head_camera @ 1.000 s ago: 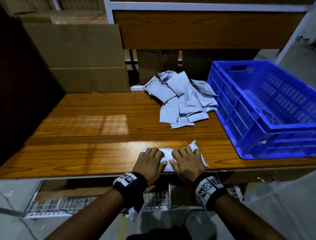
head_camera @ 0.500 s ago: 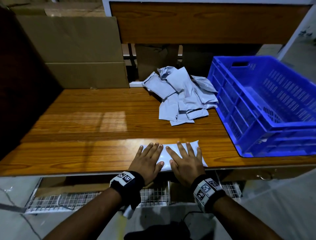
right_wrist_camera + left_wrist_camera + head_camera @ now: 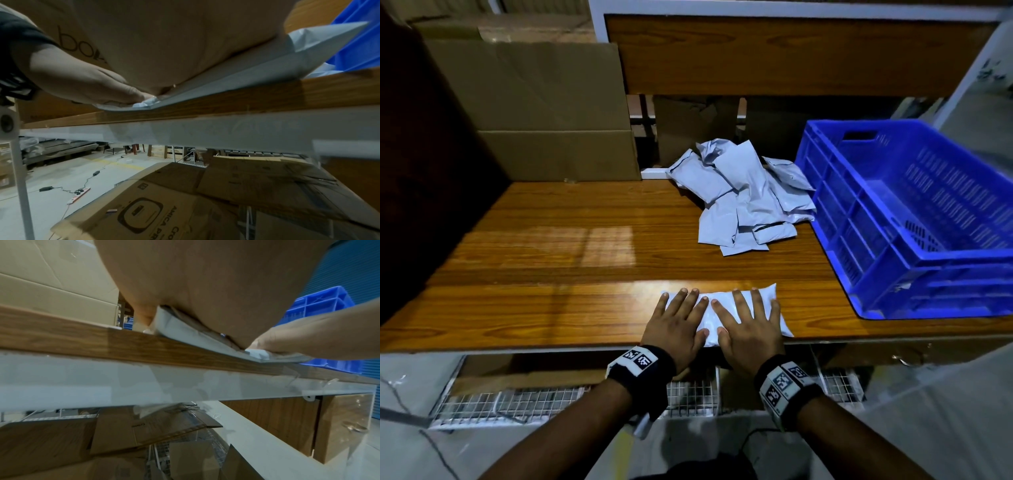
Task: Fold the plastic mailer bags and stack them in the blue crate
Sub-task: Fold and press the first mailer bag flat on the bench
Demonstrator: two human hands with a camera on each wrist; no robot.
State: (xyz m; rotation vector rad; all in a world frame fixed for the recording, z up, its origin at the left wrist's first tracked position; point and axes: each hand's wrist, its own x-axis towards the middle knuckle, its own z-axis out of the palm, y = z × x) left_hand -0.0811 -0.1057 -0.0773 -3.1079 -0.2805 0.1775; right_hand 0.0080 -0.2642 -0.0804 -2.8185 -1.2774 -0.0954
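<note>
A folded white mailer bag (image 3: 767, 297) lies at the near edge of the wooden table (image 3: 551, 274). My left hand (image 3: 677, 320) and right hand (image 3: 748, 323) both press flat on it, fingers straight and spread. The left wrist view shows the bag's edge (image 3: 185, 331) squeezed under my palm; in the right wrist view the bag (image 3: 267, 65) sticks out from under my right palm at the table's rim. A loose pile of grey mailer bags (image 3: 743, 195) sits at the back of the table. The blue crate (image 3: 914, 219) stands on the right with nothing visible inside.
Flat cardboard sheets (image 3: 544, 113) lean against the back left. A wooden shelf panel (image 3: 791, 54) hangs above the table's far side. Below the table are a wire rack (image 3: 517, 404) and cardboard boxes (image 3: 144, 207). Cables lie on the floor (image 3: 78, 191).
My fingers have uncurled and spread flat over the mailer, and both hands have slid forward across it. The bag's raised corner now lies flat.
</note>
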